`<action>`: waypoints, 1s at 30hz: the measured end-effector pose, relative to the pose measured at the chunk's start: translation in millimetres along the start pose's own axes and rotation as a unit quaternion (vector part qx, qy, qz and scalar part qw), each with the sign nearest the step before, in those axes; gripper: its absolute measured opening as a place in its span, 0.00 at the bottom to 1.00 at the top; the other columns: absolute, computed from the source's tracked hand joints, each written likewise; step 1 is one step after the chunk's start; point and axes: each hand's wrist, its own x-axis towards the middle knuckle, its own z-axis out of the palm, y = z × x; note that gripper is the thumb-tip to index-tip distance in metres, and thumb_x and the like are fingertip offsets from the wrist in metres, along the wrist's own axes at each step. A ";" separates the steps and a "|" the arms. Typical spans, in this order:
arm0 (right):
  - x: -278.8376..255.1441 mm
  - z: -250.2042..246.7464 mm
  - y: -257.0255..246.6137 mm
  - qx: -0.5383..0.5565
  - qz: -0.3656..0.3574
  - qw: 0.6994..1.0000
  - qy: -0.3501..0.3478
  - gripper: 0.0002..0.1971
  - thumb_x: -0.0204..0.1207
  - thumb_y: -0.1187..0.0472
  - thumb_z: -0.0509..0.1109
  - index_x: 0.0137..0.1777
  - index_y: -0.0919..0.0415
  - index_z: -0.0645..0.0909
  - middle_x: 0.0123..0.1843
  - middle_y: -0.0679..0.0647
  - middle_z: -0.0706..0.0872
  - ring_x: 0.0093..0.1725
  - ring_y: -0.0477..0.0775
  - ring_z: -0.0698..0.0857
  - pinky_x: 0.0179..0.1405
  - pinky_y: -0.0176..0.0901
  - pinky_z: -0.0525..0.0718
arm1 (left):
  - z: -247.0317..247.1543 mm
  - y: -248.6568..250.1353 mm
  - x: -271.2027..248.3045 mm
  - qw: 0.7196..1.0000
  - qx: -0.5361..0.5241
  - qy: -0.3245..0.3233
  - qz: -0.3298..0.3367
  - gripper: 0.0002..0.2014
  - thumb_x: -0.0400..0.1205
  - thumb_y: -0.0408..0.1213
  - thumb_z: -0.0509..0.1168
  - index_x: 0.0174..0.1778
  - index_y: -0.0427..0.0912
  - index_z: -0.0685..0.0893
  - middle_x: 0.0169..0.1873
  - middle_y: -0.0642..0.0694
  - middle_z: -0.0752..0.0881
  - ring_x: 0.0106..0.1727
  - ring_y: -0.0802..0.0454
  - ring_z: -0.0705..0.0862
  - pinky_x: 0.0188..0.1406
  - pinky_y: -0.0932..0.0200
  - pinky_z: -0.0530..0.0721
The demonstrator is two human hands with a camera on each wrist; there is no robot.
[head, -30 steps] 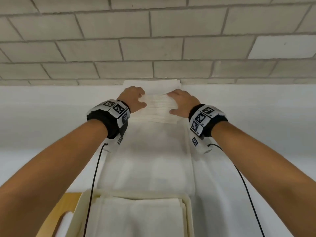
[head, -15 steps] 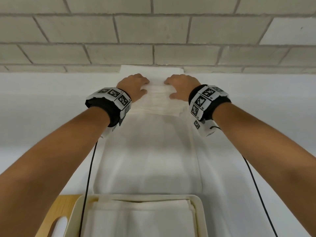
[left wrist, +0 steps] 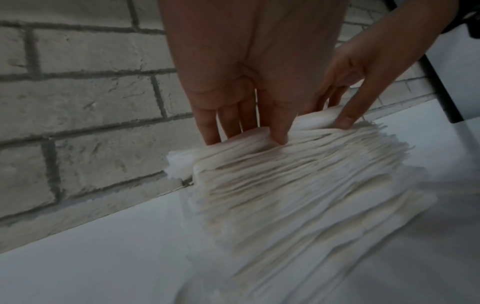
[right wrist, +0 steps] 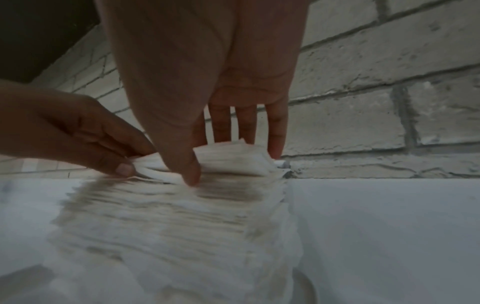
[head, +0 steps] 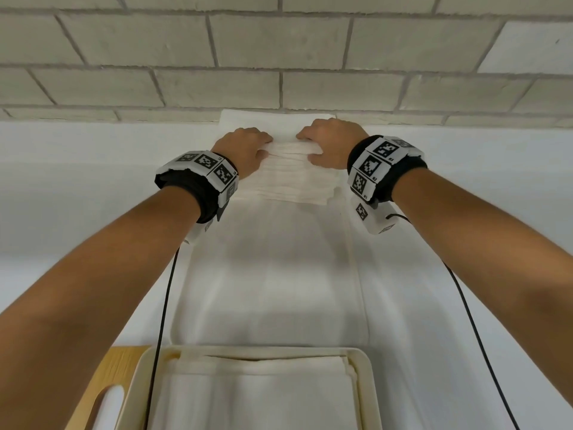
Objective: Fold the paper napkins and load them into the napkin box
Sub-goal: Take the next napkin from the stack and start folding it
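A stack of white paper napkins (head: pixel 288 178) lies fanned against the brick wall at the far end of the white table. My left hand (head: pixel 245 147) and right hand (head: pixel 331 141) sit on its far top edge, a short gap between them. In the left wrist view the left hand (left wrist: pixel 246 137) pinches the top napkins (left wrist: pixel 298 185), fingers behind and thumb in front. The right hand (right wrist: pixel 221 160) pinches the same layers (right wrist: pixel 168 216) the same way. The cream napkin box (head: pixel 362 364) stands at the near edge with folded napkins (head: pixel 257 395) in it.
A long white napkin sheet (head: pixel 273 274) lies flat between the stack and the box. A wooden board with a handle slot (head: pixel 114 367) lies left of the box. The brick wall (head: pixel 279 57) closes off the far side. Black cables trail from both wrists.
Both hands have slid toward the wall end of the stack, and their fingers have curled over the top layers with the thumbs pressing in front.
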 end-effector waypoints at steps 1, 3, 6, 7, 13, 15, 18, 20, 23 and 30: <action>0.3 -0.6 -0.2 0.008 0.003 1.000 -0.004 0.27 0.79 0.50 0.64 0.77 0.53 0.66 0.72 0.56 0.73 0.70 0.59 0.73 0.61 0.52 0.75 | 1.6 -0.4 0.5 1.000 0.003 0.002 0.003 0.19 0.87 0.36 0.53 0.74 0.39 0.72 0.70 0.39 0.76 0.68 0.38 0.75 0.66 0.47 0.73; 1.1 -2.0 -0.3 0.017 0.009 1.000 -0.003 0.31 0.76 0.45 0.67 0.77 0.53 0.67 0.71 0.55 0.74 0.69 0.59 0.74 0.61 0.52 0.75 | 3.6 -1.0 1.7 1.000 0.005 0.007 0.008 0.18 0.87 0.35 0.52 0.73 0.38 0.72 0.68 0.39 0.77 0.66 0.37 0.76 0.63 0.46 0.75; 3.5 0.0 -2.2 -0.017 0.005 1.000 0.002 0.29 0.77 0.48 0.67 0.76 0.55 0.67 0.70 0.56 0.75 0.68 0.60 0.75 0.60 0.52 0.75 | 4.1 -1.1 2.8 1.000 0.009 0.017 0.012 0.18 0.87 0.35 0.50 0.73 0.37 0.72 0.67 0.38 0.78 0.64 0.36 0.77 0.60 0.46 0.75; 5.0 1.3 -2.8 -0.021 0.004 1.000 0.007 0.26 0.79 0.50 0.65 0.75 0.55 0.68 0.70 0.57 0.75 0.67 0.60 0.76 0.59 0.52 0.75 | 4.2 -0.8 2.8 1.000 0.013 0.021 0.013 0.18 0.88 0.34 0.50 0.73 0.37 0.71 0.67 0.37 0.78 0.63 0.35 0.77 0.59 0.46 0.75; 7.1 -10.5 2.1 0.074 0.036 0.996 0.018 0.19 0.79 0.49 0.64 0.69 0.51 0.77 0.67 0.53 0.80 0.66 0.57 0.76 0.61 0.47 0.74 | 7.7 1.5 4.7 0.996 0.057 0.067 0.011 0.19 0.84 0.25 0.52 0.72 0.36 0.72 0.63 0.37 0.80 0.56 0.35 0.81 0.51 0.47 0.73; 7.4 -11.5 -1.7 0.058 0.028 0.998 0.019 0.22 0.79 0.47 0.64 0.72 0.50 0.74 0.68 0.53 0.79 0.67 0.57 0.76 0.62 0.48 0.73 | 8.1 2.7 5.4 0.994 0.072 0.083 0.012 0.19 0.84 0.25 0.52 0.71 0.35 0.72 0.61 0.37 0.80 0.55 0.36 0.81 0.50 0.47 0.73; 12.2 -5.0 -9.3 0.012 0.017 0.999 0.025 0.25 0.79 0.49 0.63 0.76 0.50 0.68 0.71 0.55 0.76 0.70 0.59 0.74 0.65 0.53 0.73 | 10.1 4.5 4.6 0.992 0.083 0.097 0.020 0.19 0.84 0.25 0.52 0.71 0.34 0.73 0.61 0.36 0.81 0.54 0.36 0.81 0.48 0.47 0.72; 15.0 -3.4 -11.4 0.014 0.025 0.999 0.034 0.23 0.80 0.49 0.62 0.75 0.49 0.70 0.69 0.56 0.77 0.68 0.60 0.75 0.63 0.53 0.73 | 11.7 3.6 4.0 0.990 0.089 0.103 0.028 0.19 0.84 0.25 0.52 0.71 0.35 0.73 0.60 0.37 0.81 0.54 0.36 0.81 0.47 0.48 0.71; 18.8 -3.4 -13.1 -0.018 0.020 0.999 0.028 0.22 0.79 0.51 0.64 0.73 0.51 0.71 0.66 0.57 0.78 0.65 0.60 0.77 0.58 0.51 0.75 | 12.9 1.3 3.1 0.989 0.089 0.115 0.030 0.18 0.84 0.25 0.52 0.70 0.34 0.74 0.59 0.36 0.82 0.53 0.36 0.81 0.43 0.51 0.65; 23.3 -3.6 -15.1 -0.031 0.015 0.999 -0.008 0.27 0.73 0.44 0.70 0.71 0.51 0.74 0.64 0.54 0.80 0.64 0.59 0.78 0.58 0.52 0.75 | 13.7 4.5 -3.4 0.991 0.066 0.104 0.042 0.23 0.82 0.30 0.56 0.75 0.39 0.69 0.63 0.37 0.80 0.59 0.36 0.79 0.54 0.45 0.73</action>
